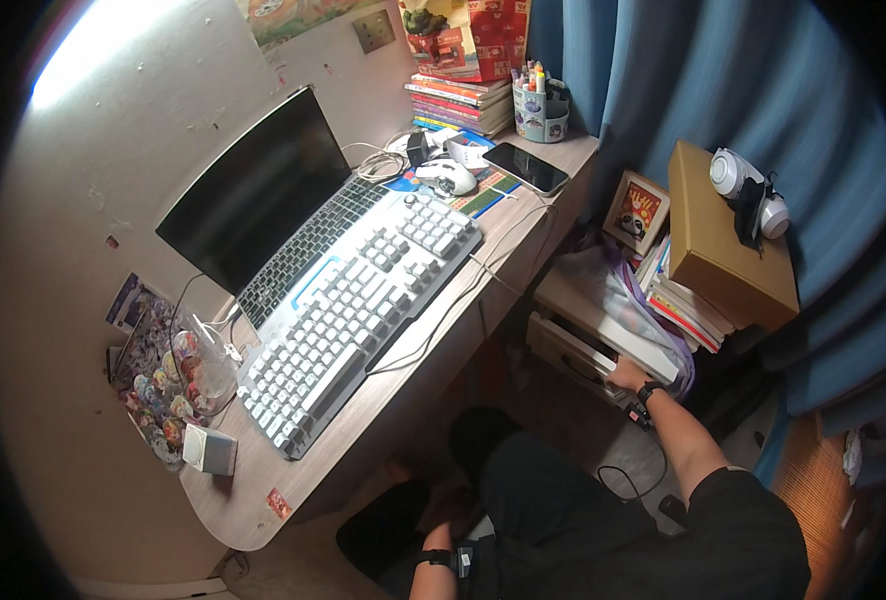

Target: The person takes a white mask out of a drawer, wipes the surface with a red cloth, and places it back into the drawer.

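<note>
My right hand (626,374) reaches out to the right, its fingers curled over the top edge of a wooden drawer front (566,352). The drawer stands partly pulled out from a low cabinet (574,289), with a dark gap behind its front. What lies inside cannot be made out. A black band is on the right wrist. My left hand (446,514) is low, beside my dark-clothed leg (555,487), in deep shadow; its fingers are hard to see. A small pale object (480,529) lies close to it, and whether they touch is unclear.
A desk (255,517) carries an open laptop (263,195), a white keyboard (360,322), a mouse (446,178) and a phone (527,168). On the cabinet are books (687,307), a cardboard box (735,277) with headphones (728,174), and a framed picture (636,212). A cable (634,495) loops across the floor.
</note>
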A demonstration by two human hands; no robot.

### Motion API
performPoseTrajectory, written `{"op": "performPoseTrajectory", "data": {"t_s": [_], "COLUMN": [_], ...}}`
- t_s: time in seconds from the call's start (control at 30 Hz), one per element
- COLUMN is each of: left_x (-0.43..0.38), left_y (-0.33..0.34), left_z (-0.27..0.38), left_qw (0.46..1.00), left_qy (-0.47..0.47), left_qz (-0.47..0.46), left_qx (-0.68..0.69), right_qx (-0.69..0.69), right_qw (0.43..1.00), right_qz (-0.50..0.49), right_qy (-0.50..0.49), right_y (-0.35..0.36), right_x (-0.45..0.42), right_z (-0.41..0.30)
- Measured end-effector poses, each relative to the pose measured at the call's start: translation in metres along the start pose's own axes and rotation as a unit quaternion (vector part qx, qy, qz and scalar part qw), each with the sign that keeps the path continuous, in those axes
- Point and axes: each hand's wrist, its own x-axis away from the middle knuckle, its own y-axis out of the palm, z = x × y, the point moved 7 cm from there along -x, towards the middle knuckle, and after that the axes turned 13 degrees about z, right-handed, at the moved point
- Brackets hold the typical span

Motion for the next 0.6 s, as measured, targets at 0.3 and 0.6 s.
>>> {"op": "performPoseTrajectory", "data": {"t_s": [0.3,0.6], "left_x": [-0.007,-0.016], "left_y": [0.0,0.004], "left_z": [0.002,0.006], "left_qw": [0.999,0.998], "left_qy": [0.014,0.009], "left_qz": [0.04,0.049], "left_qx": [0.012,0.034], "right_qx": [0.033,-0.093], "right_qw": [0.997,0.981], "right_qz": [-0.068,-0.141], "right_qy": [-0.033,0.093], "right_y": [0.03,0.044], "right_x": [0.042,0.066], "right_z": [-0.025,-0.012]}}
